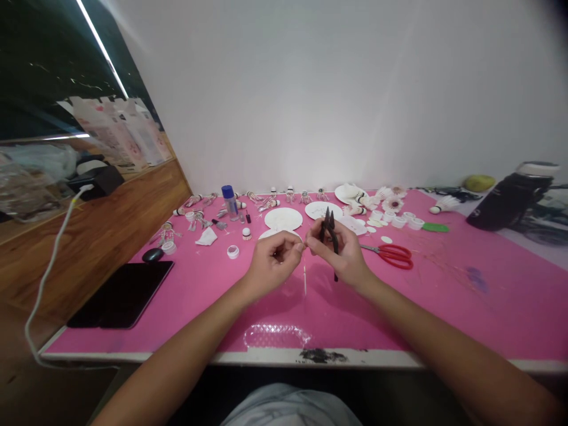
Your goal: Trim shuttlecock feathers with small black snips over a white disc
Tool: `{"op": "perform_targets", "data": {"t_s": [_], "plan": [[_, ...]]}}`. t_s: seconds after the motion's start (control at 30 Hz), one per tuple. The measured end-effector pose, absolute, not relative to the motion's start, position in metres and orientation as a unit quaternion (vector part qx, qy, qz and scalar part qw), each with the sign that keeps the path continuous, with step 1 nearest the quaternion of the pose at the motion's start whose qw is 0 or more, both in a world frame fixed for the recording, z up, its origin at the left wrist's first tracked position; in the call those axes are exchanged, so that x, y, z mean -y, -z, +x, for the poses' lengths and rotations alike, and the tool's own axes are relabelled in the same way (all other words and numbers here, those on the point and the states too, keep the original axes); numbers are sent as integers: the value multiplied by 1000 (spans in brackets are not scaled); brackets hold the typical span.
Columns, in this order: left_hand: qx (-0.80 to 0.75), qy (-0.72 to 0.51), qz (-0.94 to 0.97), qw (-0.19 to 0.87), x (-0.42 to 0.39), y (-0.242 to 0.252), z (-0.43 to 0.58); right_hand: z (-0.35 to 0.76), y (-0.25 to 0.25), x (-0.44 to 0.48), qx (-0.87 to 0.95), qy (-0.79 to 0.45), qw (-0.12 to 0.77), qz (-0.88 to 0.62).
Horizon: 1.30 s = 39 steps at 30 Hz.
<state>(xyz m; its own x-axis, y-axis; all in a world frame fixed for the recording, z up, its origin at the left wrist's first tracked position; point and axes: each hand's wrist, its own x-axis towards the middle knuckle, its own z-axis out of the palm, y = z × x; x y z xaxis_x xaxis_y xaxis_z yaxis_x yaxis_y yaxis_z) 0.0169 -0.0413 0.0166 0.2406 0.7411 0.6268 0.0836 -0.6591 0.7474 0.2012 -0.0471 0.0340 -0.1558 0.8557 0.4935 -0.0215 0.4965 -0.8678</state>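
Black pliers [330, 239] gripped upright in right hand [341, 254], closed firmly round them; left hand [275, 263] pinches thin pale wire [305, 279] at fingertips, just beside pliers, above pink tabletop [483, 313].

two hands [341, 255], one pair of pliers [331, 232], one pair of scissors [394, 256], one tablet [122, 294]

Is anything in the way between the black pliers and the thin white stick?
Only fingers: the right hand's fingers curl between the black metal pliers and the thin white stick. No other object stands between them.
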Motion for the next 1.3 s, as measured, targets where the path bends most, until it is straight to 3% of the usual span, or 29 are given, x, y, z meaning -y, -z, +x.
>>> {"op": "perform_targets", "data": {"t_s": [0.2,0.83,1.3], "plan": [[-280,-551,733,283,40,-15,17,198,-35,55,675,-296,600,-311],[-280,-571,747,195,43,-16,19,194,-32,55,684,-264,609,-302],[-302,-528,787,101,37,-15,12,196,-25,51,728,-145,599,-302]]}}
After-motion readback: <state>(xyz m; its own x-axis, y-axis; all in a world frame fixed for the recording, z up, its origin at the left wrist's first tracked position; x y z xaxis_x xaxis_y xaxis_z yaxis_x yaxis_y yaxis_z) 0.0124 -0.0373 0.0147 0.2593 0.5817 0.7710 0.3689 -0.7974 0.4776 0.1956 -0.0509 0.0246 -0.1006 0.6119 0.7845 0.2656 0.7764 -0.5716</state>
